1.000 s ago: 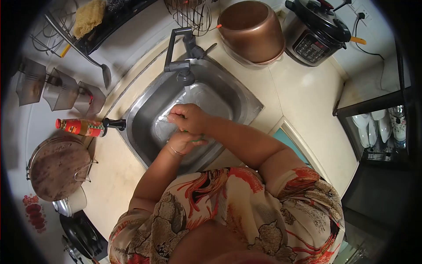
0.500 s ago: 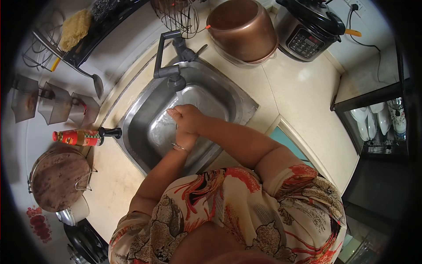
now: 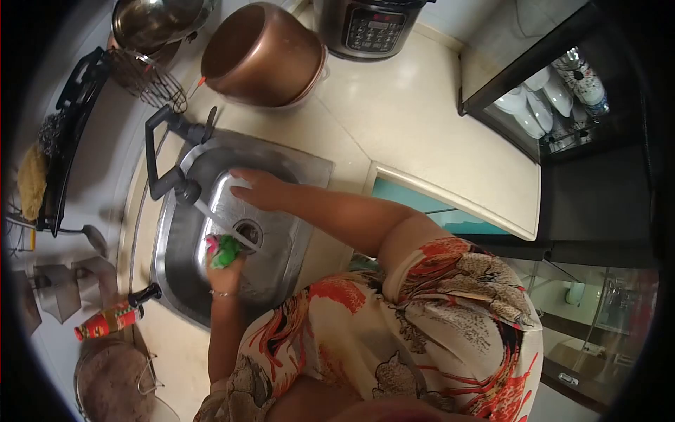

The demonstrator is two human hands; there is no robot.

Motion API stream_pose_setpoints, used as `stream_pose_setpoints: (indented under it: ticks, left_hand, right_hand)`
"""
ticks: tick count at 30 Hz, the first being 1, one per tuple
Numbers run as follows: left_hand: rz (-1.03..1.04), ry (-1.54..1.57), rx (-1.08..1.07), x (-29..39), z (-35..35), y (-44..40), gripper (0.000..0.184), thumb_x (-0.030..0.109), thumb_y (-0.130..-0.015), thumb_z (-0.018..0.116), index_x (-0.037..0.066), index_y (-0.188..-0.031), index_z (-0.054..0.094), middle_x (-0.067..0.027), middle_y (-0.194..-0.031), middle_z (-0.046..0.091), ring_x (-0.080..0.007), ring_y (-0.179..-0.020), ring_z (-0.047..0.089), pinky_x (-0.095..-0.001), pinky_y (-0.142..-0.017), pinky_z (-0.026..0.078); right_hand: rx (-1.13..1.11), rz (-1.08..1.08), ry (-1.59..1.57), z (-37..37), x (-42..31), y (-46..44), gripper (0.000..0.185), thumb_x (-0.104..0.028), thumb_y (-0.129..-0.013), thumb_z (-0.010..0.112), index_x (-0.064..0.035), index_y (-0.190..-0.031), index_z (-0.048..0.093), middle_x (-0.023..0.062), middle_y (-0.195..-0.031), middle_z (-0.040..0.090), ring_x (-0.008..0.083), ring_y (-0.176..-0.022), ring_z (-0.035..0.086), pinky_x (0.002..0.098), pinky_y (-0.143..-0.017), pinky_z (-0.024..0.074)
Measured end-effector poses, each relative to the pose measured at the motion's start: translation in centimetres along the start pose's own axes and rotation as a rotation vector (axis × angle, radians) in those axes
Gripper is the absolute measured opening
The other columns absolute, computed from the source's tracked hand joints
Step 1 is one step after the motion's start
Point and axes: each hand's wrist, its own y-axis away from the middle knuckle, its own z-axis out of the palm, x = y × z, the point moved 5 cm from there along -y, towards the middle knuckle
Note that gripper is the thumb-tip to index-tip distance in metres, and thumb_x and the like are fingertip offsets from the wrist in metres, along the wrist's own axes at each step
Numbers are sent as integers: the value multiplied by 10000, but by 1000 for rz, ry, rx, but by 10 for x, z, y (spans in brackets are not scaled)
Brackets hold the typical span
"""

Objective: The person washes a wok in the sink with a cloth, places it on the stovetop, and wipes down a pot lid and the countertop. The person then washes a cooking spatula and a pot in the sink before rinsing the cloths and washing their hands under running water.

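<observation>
My left hand [image 3: 223,273], with a bracelet at its wrist, is closed on a bright green and pink scrubber-like bundle [image 3: 223,252] low over the near left part of the steel sink [image 3: 181,276]. Its exact kind is not clear. Water from the dark grey tap [image 3: 184,190] falls in a slanting stream between my hands, toward the drain [image 3: 249,232]. On the far side of the stream, my right hand [image 3: 259,191] is over the sink basin with its fingers stretched and apart. Nothing shows in it.
Behind the sink stand a copper-coloured pot [image 3: 264,56] and an electric pressure cooker [image 3: 369,28]. A red-labelled sauce bottle [image 3: 109,320] and a round brown board [image 3: 116,383] are at the left. On the right is a dark cabinet [image 3: 590,176] holding white dishes.
My hands, clasped together before, have moved apart, the right one toward the sink's far side. The green and pink bundle now shows in my left hand. My view has turned right.
</observation>
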Motion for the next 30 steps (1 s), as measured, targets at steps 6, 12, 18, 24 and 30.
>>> stream_pose_setpoints:
  ticks: [6, 12, 18, 24, 30]
  left_hand:
    - [-54, 38, 238, 2, -39, -12, 455, 61, -656, 710, 6, -1052, 492, -51, -919, 552, -153, -788, 541, -271, -705, 455]
    - [-54, 232, 211, 10, -48, -19, 475, 39, -670, 705, 31, -1077, 461, -22, -833, 519, -106, -683, 509, -221, -578, 434]
    - [-81, 279, 259, 12, -57, -22, 394, 76, -689, 707, 52, -1006, 476, 1, -750, 512, -80, -578, 477, -200, -500, 391]
    - [-72, 358, 221, 18, -46, -14, 333, 85, -701, 687, 65, -964, 483, 8, -736, 504, -70, -566, 462, -198, -465, 340]
    - [-310, 919, -161, -2, -18, 4, 371, 244, -722, 646, 93, -1028, 501, -78, -806, 570, -176, -586, 522, -253, -469, 379]
  right_hand:
    - [217, -125, -60, -14, -19, -93, 698, -345, -878, 478, 28, -1376, 161, 243, -1409, 232, 309, -1319, 240, 332, -1063, 220]
    - [226, 17, -71, 1, -23, -138, 689, -300, -880, 460, 57, -1371, 134, 257, -1443, 83, 337, -1349, 122, 338, -1084, 149]
    - [292, -119, -169, 4, -19, -138, 725, -236, -858, 480, 97, -1359, 75, 301, -1426, 21, 367, -1346, 89, 338, -1089, 139]
    - [271, -76, -155, -5, -17, -158, 711, -253, -843, 524, 68, -1361, 159, 294, -1391, 215, 350, -1313, 234, 334, -1064, 212]
    - [-62, 6, -195, -2, 2, -110, 387, -387, -837, 568, -48, -1024, 579, 38, -788, 580, 136, -681, 528, 276, -599, 425]
